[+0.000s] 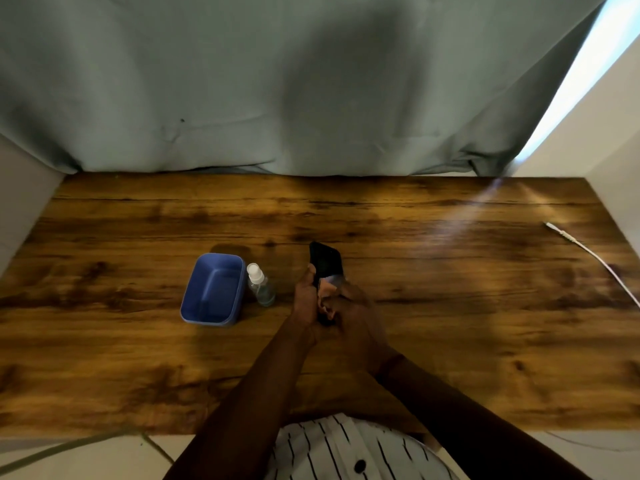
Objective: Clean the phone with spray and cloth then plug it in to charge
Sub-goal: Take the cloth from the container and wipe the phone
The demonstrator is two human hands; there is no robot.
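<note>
Looks to be midway through the cleaning half of the job. Clasps the slim black rectangular phone (325, 263) in the left grip (304, 296), curled round its lower left edge, with the top end tilted away and lifted off the brown wood-grain desk (450, 306). Pinches a small peach-coloured cloth (327, 287) in the right grip (351, 311), pressed against the lower face of the phone, right between the two grips. Suggests wiping under way; cannot tell about spray on the glass from here. Leaves the small clear spray bottle with its white nozzle (259, 285) standing upright just left of the left grip, touched by neither, and just beside it, further left, an open blue plastic tub (213, 289). Left to do, on this showing: finish the wipe, set the cloth down, then reach well to the right of the right grip for the thin white charging cable (588, 251), lying loose on the desk with its plug end free and far from the phone.
</note>
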